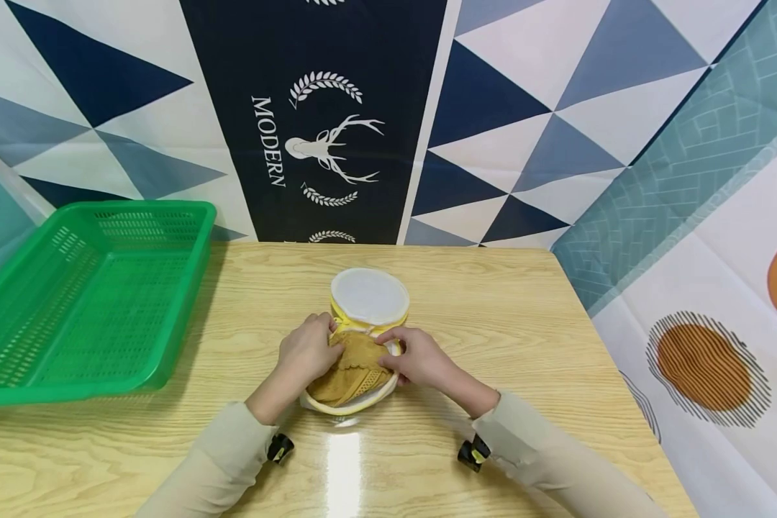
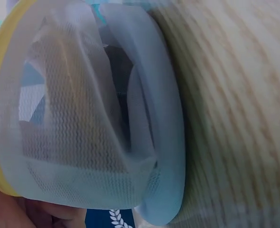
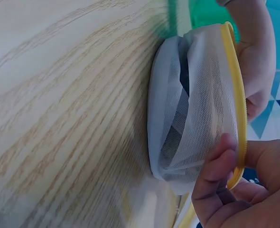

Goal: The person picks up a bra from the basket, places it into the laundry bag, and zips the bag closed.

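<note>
A round white mesh laundry bag (image 1: 385, 395) with a yellow zipper edge stands on the table, its round lid (image 1: 370, 296) folded back at the far side. Inside lies a mustard-coloured garment (image 1: 356, 352) with a scalloped edge; its exact kind is unclear. At the bag's left rim, my left hand (image 1: 307, 349) grips the edge, thumb over the garment; its fingertips are partly hidden. My right hand (image 1: 424, 360) pinches the right rim, and in the right wrist view its fingers (image 3: 216, 166) curl against the outside of the mesh wall (image 3: 209, 95).
A green plastic basket (image 1: 168, 316) stands on the left of the wood-grain table (image 1: 492, 316). Patterned cloth (image 1: 524, 129) hangs behind the table, with more cloth at the right side.
</note>
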Action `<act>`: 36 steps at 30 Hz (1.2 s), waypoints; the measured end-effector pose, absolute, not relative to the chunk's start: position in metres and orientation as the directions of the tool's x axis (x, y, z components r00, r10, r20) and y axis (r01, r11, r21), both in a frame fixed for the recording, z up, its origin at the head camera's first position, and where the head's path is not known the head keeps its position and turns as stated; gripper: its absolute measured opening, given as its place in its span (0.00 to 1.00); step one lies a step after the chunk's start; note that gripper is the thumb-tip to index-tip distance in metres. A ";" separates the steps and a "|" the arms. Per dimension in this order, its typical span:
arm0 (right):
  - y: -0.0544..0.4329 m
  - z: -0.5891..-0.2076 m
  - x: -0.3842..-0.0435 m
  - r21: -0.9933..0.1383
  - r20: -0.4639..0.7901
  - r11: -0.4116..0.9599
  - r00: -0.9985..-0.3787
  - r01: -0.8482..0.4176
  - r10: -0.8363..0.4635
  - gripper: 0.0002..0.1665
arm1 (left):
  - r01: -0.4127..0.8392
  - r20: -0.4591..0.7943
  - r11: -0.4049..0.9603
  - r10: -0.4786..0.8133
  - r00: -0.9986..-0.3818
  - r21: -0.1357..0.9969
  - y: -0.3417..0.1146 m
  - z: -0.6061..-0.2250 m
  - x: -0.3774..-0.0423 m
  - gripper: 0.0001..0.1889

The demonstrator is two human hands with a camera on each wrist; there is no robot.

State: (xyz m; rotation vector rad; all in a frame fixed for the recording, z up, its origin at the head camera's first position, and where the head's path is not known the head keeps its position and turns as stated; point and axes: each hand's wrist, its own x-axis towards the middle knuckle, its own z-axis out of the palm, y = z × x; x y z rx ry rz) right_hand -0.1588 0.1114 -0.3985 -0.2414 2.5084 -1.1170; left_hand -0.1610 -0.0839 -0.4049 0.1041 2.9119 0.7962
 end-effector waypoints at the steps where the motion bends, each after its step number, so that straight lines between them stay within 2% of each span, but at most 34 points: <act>1: 0.112 -0.398 -0.159 -0.741 -0.275 0.671 -0.913 0.001 -0.302 0.18 | 0.033 -0.101 0.843 0.103 -0.990 0.537 -0.085 -0.405 -0.162 0.15; 7: 0.115 -0.396 -0.161 -0.731 -0.284 0.682 -0.918 0.021 -0.277 0.17 | -0.030 -0.195 0.654 0.181 -0.964 0.756 -0.108 -0.405 -0.173 0.18; 12: 0.116 -0.395 -0.163 -0.728 -0.281 0.685 -0.922 0.022 -0.268 0.16 | -0.159 -0.331 0.546 0.233 -0.914 0.822 -0.130 -0.399 -0.176 0.22; 17: 0.115 -0.395 -0.163 -0.731 -0.286 0.681 -0.922 0.035 -0.260 0.16 | -0.209 -0.400 0.528 0.278 -0.873 0.823 -0.142 -0.398 -0.171 0.21; 21: 0.114 -0.396 -0.162 -0.729 -0.282 0.684 -0.923 0.029 -0.261 0.15 | -0.208 -0.412 0.550 0.277 -0.868 0.809 -0.142 -0.401 -0.168 0.17; 28: 0.114 -0.397 -0.162 -0.736 -0.275 0.677 -0.909 -0.012 -0.314 0.18 | -0.188 -0.386 0.578 0.241 -0.890 0.794 -0.136 -0.403 -0.168 0.16; 36: 0.115 -0.395 -0.161 -0.734 -0.274 0.679 -0.903 -0.025 -0.330 0.18 | -0.081 -0.296 0.692 0.197 -0.935 0.717 -0.128 -0.396 -0.164 0.13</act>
